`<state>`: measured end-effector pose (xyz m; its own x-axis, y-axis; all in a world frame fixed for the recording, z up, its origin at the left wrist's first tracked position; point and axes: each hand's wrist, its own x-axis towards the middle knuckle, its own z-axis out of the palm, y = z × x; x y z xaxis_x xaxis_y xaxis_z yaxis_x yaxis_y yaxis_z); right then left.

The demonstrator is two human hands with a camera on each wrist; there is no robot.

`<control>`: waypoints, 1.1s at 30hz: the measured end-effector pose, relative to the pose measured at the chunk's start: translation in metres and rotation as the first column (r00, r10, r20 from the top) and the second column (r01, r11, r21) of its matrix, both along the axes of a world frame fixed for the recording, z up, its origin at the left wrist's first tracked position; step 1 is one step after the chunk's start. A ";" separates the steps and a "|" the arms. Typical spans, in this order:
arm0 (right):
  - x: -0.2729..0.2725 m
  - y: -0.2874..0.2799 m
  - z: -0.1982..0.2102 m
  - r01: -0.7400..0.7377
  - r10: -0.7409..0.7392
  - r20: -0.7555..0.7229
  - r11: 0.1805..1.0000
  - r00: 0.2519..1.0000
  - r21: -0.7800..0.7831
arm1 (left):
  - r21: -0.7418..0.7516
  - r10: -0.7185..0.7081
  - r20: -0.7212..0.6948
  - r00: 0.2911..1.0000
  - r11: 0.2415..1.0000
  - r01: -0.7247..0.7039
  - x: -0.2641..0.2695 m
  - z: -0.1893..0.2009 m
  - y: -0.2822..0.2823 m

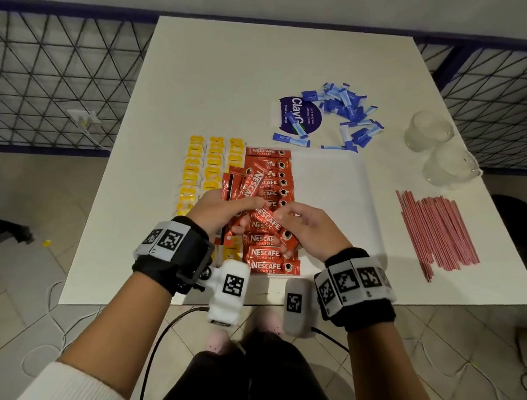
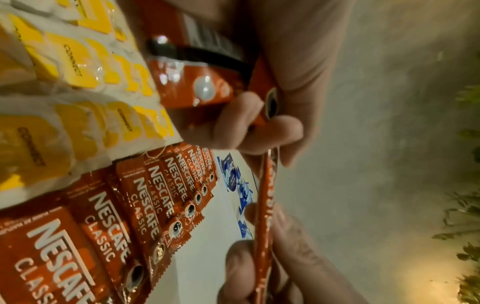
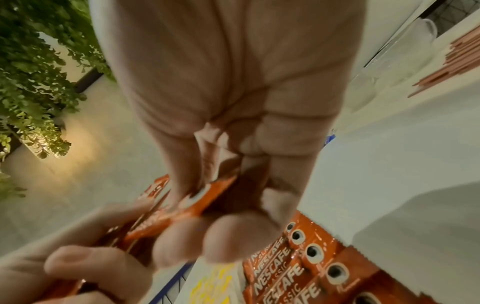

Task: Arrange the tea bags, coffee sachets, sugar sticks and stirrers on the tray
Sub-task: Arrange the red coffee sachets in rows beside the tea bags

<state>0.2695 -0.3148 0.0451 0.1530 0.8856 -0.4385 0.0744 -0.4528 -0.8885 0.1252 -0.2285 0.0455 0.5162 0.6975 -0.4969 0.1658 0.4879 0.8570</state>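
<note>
Both hands are up over the near end of the tray (image 1: pixel 336 174). Left hand (image 1: pixel 220 212) grips a fan of sachets (image 1: pixel 241 185), right hand (image 1: pixel 308 228) pinches one sachet (image 1: pixel 270 221) off it, slanted. Its slot is right below, in the sachet row (image 1: pixel 270 257) lying crosswise. Tea bags (image 1: pixel 201 166) sit left; sugar sticks (image 1: pixel 344 114) and stirrers (image 1: pixel 436 232) wait on the surface (image 1: pixel 233 87).
</note>
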 end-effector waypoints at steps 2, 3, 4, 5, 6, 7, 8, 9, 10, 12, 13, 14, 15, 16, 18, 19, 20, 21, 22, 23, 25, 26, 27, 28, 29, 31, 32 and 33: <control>0.001 -0.001 -0.001 0.021 -0.021 0.009 1.000 1.000 0.004 | 0.034 -0.034 -0.038 0.999 0.999 0.036 -0.002 0.000 -0.001; 0.001 -0.001 0.000 0.034 -0.034 0.008 0.999 0.999 0.010 | 0.053 -0.024 -0.044 0.999 0.998 0.026 -0.002 0.000 -0.001; 0.001 -0.001 -0.001 0.045 -0.046 0.003 0.999 0.999 0.015 | 0.070 0.000 -0.047 0.999 0.998 0.004 -0.002 -0.001 -0.002; 0.001 -0.001 -0.001 0.057 -0.057 -0.013 0.998 0.998 0.017 | 0.083 0.034 -0.050 0.998 0.996 -0.030 -0.002 -0.002 -0.002; 0.002 -0.001 -0.001 0.069 -0.068 -0.036 0.998 0.997 0.014 | 0.089 0.078 -0.049 0.996 0.993 -0.074 -0.001 -0.003 -0.002; 0.003 -0.001 -0.001 0.084 -0.083 -0.063 0.996 0.995 0.005 | 0.087 0.125 -0.043 0.991 0.989 -0.121 -0.001 -0.004 -0.001; 0.005 -0.002 -0.001 0.101 -0.101 -0.090 0.995 0.991 -0.007 | 0.075 0.161 -0.034 0.986 0.985 -0.159 -0.002 -0.005 -0.001; 0.008 -0.002 -0.001 0.123 -0.125 -0.112 0.992 0.986 -0.018 | 0.060 0.179 -0.025 0.983 0.982 -0.177 -0.003 -0.006 -0.001; 0.011 -0.003 -0.001 0.148 -0.150 -0.125 0.989 0.981 -0.025 | 0.043 0.175 -0.018 0.984 0.984 -0.174 -0.004 -0.005 -0.001; 0.018 -0.005 -0.002 0.190 -0.192 -0.134 0.981 0.972 -0.027 | 0.019 0.143 -0.019 0.989 0.990 -0.143 -0.006 -0.005 -0.002; 0.021 -0.007 -0.002 0.202 -0.204 -0.122 0.979 0.971 -0.032 | 0.024 0.130 -0.039 0.991 0.991 -0.129 -0.007 -0.005 -0.003; 0.024 -0.008 -0.003 0.208 -0.211 -0.097 0.977 0.973 -0.040 | 0.041 0.124 -0.075 0.990 0.992 -0.121 -0.008 -0.005 -0.004; 0.027 -0.010 -0.006 0.218 -0.221 -0.066 0.975 0.973 -0.052 | 0.068 0.121 -0.119 0.986 0.991 -0.113 -0.009 -0.006 -0.004; 0.029 -0.011 -0.008 0.229 -0.232 -0.036 0.971 0.972 -0.069 | 0.101 0.119 -0.166 0.979 0.990 -0.103 -0.010 -0.007 -0.004; 0.033 -0.013 -0.013 0.222 -0.218 0.046 0.966 0.975 -0.132 | 0.177 0.101 -0.274 0.956 0.983 -0.053 -0.012 -0.011 -0.002; 0.034 -0.013 -0.015 0.209 -0.195 0.096 0.963 0.976 -0.170 | 0.211 0.087 -0.329 0.940 0.977 -0.016 -0.012 -0.014 -0.001; 0.034 -0.012 -0.017 0.200 -0.175 0.134 0.958 0.975 -0.207 | 0.237 0.072 -0.377 0.923 0.971 0.021 -0.012 -0.016 -0.001; 0.033 -0.012 -0.020 0.198 -0.165 0.150 0.950 0.975 -0.241 | 0.252 0.052 -0.418 0.907 0.966 0.060 -0.012 -0.017 -0.001; 0.032 -0.011 -0.021 0.198 -0.161 0.151 0.942 0.975 -0.270 | 0.257 0.028 -0.454 0.891 0.961 0.100 -0.010 -0.018 -0.002; 0.030 -0.010 -0.024 0.193 -0.155 0.147 0.936 0.977 -0.294 | 0.263 0.005 -0.482 0.876 0.955 0.138 -0.009 -0.018 -0.002; 0.027 -0.010 -0.029 0.181 -0.138 0.154 0.929 0.978 -0.322 | 0.283 -0.027 -0.527 0.850 0.937 0.206 -0.005 -0.017 -0.004; 0.026 -0.010 -0.031 0.181 -0.130 0.173 0.927 0.976 -0.329 | 0.294 -0.036 -0.550 0.834 0.927 0.234 -0.003 -0.017 -0.004; 0.025 -0.010 -0.033 0.182 -0.118 0.203 0.924 0.972 -0.335 | 0.304 -0.041 -0.572 0.819 0.917 0.258 -0.002 -0.017 -0.004; 0.025 -0.010 -0.035 0.183 -0.106 0.233 0.923 0.967 -0.340 | 0.310 -0.045 -0.593 0.804 0.909 0.279 0.000 -0.016 -0.003; 0.025 -0.010 -0.036 0.186 -0.098 0.259 0.921 0.961 -0.343 | 0.311 -0.051 -0.610 0.791 0.902 0.298 0.001 -0.016 -0.003; 0.025 -0.009 -0.038 0.200 -0.099 0.288 0.916 0.953 -0.348 | 0.314 -0.063 -0.637 0.768 0.889 0.333 0.003 -0.015 -0.003; 0.026 -0.009 -0.038 0.204 -0.101 0.291 0.913 0.951 -0.352 | 0.313 -0.070 -0.649 0.758 0.883 0.350 0.004 -0.015 -0.003; 0.026 -0.008 -0.038 0.201 -0.096 0.291 0.911 0.952 -0.359 | 0.311 -0.079 -0.662 0.746 0.876 0.369 0.006 -0.016 -0.002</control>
<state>0.2957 -0.3228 0.0074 0.4251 0.6168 -0.6625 0.1846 -0.7756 -0.6037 0.1312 -0.2309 0.0293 0.3662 0.8066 -0.4641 0.7792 0.0068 0.6267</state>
